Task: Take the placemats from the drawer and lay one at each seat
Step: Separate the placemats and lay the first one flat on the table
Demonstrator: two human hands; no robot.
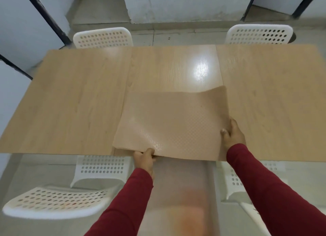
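A stack of tan, dotted placemats [172,122] lies on the near middle of the wooden table [70,103], its far right corner curled upward. My left hand [143,159] pinches the stack's near edge, thumb on top. My right hand [232,134] grips the right edge, thumb on the mat. Below the table's near edge, between my arms, an open drawer [178,191] shows blurred, with an orange patch inside.
Two white perforated chairs stand at the far side, one on the left [103,38] and one on the right [259,34]. Two more sit at the near side, left [58,200] and right [236,179], the right one partly hidden by my sleeve. Grey floor and walls lie beyond.
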